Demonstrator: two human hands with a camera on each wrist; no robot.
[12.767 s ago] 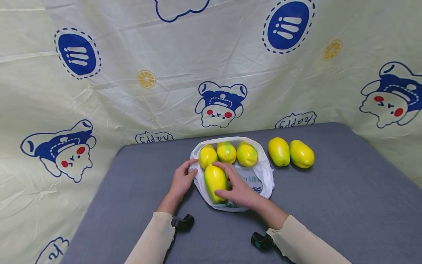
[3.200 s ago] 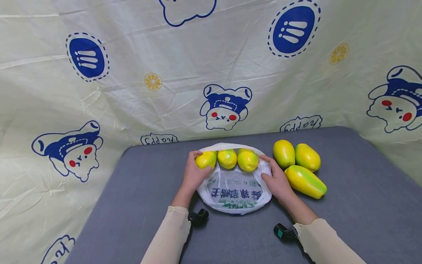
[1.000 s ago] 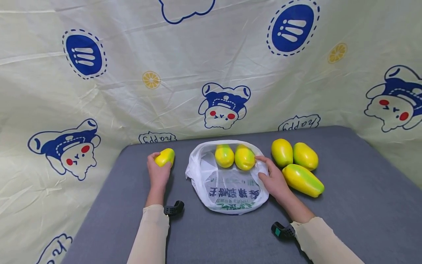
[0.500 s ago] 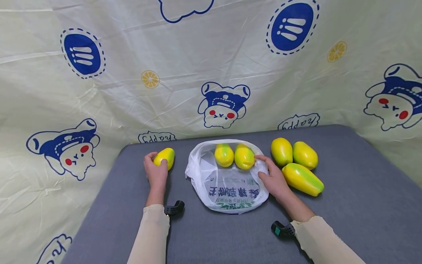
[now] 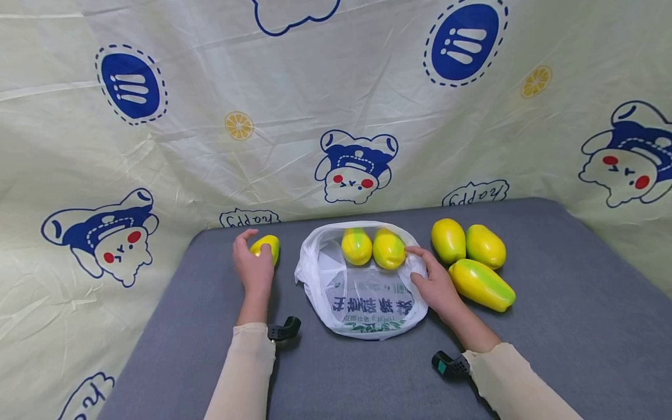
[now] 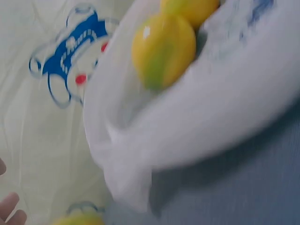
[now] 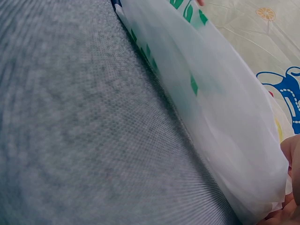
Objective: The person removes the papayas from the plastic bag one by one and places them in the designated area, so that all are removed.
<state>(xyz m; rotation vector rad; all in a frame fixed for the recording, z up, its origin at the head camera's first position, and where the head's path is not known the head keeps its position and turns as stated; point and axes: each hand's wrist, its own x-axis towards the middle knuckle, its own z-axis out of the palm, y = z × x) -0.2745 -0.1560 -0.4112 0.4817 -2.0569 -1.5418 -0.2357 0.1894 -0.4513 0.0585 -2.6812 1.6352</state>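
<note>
My left hand hovers at a yellow-green papaya lying on the table left of the bag. Its fingers are spread and lifted, and the thumb is over the fruit. In the left wrist view, fingertips stand apart from that papaya, which shows only at the bottom edge. A white plastic bag lies with its mouth wide, two papayas at its back. My right hand pinches the bag's right rim between thumb and fingers; the right wrist view has the bag wall beside this hand.
Three more papayas lie together on the grey table, just right of my right hand. Behind the table hangs a pale printed curtain. Black wrist cameras sit on both wrists.
A third papaya went from the bag to the right-hand group; then my left hand took one out to the left. Now its fingers have come off it. The right hand keeps holding the rim.
</note>
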